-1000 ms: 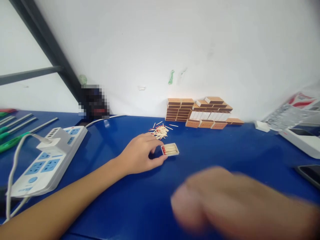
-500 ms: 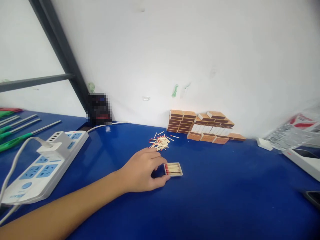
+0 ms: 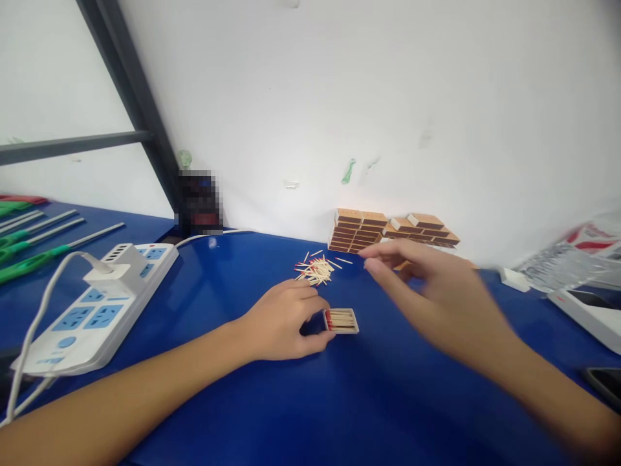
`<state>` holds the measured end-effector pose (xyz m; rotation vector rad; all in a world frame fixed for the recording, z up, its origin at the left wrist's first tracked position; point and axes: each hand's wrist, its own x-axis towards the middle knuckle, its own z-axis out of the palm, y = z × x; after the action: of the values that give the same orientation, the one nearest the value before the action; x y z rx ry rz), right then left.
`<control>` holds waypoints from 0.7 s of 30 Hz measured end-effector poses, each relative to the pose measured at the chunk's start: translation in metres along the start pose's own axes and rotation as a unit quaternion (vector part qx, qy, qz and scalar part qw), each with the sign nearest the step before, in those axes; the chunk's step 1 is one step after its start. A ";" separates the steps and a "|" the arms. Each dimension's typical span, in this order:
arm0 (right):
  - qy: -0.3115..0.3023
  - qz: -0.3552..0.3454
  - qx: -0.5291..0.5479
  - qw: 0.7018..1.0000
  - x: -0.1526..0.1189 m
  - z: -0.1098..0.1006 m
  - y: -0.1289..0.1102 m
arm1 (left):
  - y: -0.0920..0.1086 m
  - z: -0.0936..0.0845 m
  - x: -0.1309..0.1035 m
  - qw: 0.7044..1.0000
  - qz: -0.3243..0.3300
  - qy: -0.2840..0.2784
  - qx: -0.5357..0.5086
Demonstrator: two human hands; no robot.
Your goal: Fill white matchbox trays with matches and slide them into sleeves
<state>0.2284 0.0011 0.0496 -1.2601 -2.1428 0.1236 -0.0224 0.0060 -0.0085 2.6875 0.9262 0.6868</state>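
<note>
A small white matchbox tray [image 3: 342,330] with several red-headed matches in it lies on the blue table. My left hand [image 3: 286,320] grips its left end between thumb and fingers. Just behind the tray is a loose pile of matches [image 3: 317,268]. To the right, my right hand [image 3: 431,291] hangs above the table, slightly blurred, its thumb and forefinger tips close together with a small gap and nothing clearly visible between them. It partly hides the stacked matchboxes [image 3: 359,226] by the wall.
On the left are a white power strip [image 3: 101,317] with a plugged-in cable and green-handled tools [image 3: 39,259]. A blurred-out dark object [image 3: 198,204] stands by the frame post. At right are a clear plastic bottle [image 3: 567,255], a small white block [image 3: 514,279] and a white device [image 3: 589,317].
My right hand has come into view from the right. My left hand still holds the tray. The whole view has shifted slightly.
</note>
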 end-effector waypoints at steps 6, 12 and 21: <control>-0.148 0.154 -0.152 0.965 0.061 0.053 0.049 | 0.000 0.003 -0.002 1.000 0.014 0.004 -0.005; -0.172 0.166 -0.174 0.955 0.069 0.075 0.053 | 0.000 0.003 -0.001 1.000 0.021 0.009 -0.001; -0.177 0.147 -0.137 0.963 0.067 0.075 0.037 | 0.002 0.001 0.000 1.000 0.022 -0.002 0.008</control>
<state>0.1913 0.0927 0.0086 -1.8345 -2.3132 0.1946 -0.0212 0.0044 -0.0091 2.7302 0.8772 0.6843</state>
